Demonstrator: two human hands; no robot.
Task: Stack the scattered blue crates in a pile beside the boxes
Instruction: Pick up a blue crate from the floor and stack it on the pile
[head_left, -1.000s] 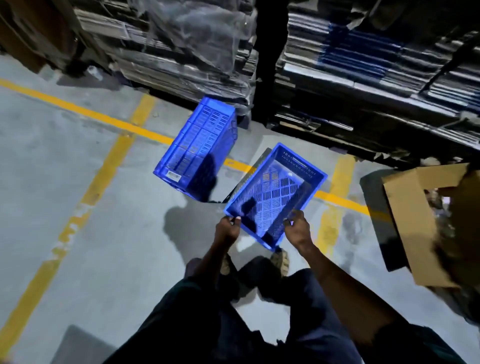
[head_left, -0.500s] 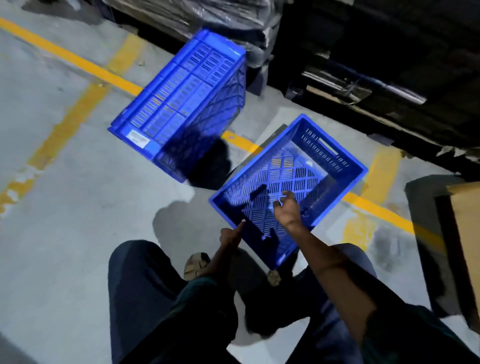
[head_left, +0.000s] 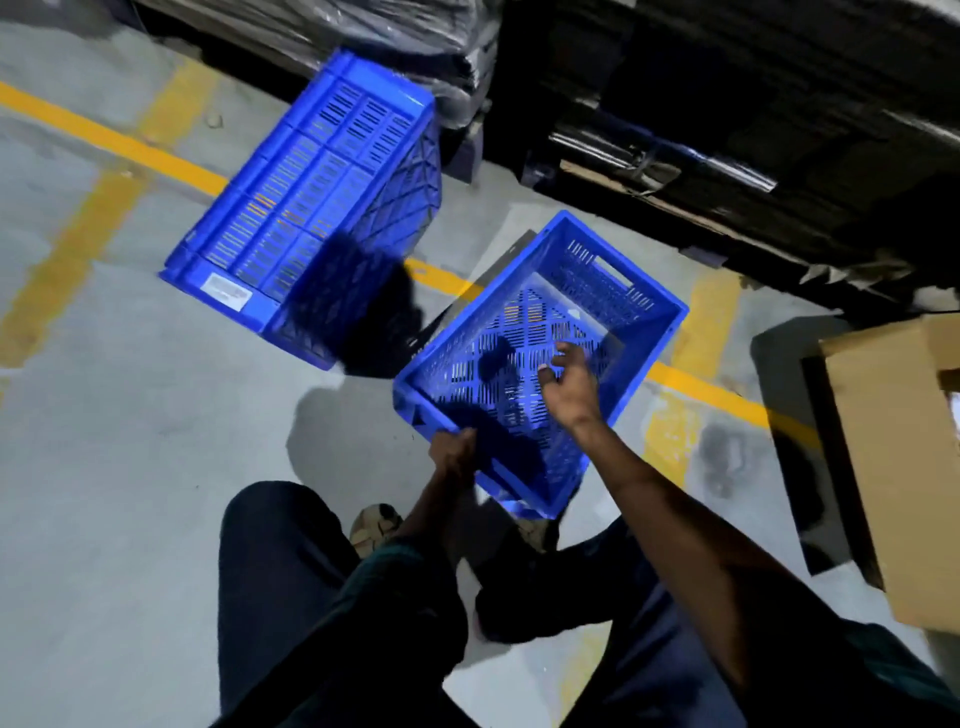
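**A:** Down at the near edge, the person's dark trousers and a shoe (head_left: 375, 522), and both arms reaching out over the concrete floor (head_left: 104, 467). The left hand (head_left: 453, 451) sits at the near rim of the open crate (head_left: 524, 332), fingers curled over that edge as far as I can make out.

**B:** And the right hand (head_left: 569, 382) is above the crate's slotted bottom, fingers spread and loose, holding nothing. So the two hands are apart, one on the rim, one hovering inside.

**A:** That crate sits mouth-up and skewed across the yellow line (head_left: 727, 397); I can't tell if the near end is lifted or flat on the floor.

**B:** Handling-wise I'd call it light, stiff plastic with a ribbed rim, so no give and little slip. The rim or the handle slot (head_left: 613, 270) in the far wall looks like the place to take hold.

**A:** Just beyond, up to the left, the second crate (head_left: 311, 208) lies tipped on its side, white label (head_left: 226, 292) facing us, close beside the first but not touching it.

**B:** Off right, a cardboard box (head_left: 893, 467), and at the far back the wrapped stacks (head_left: 727, 104) of flat stock in the dark. No pile made yet, by my reading.
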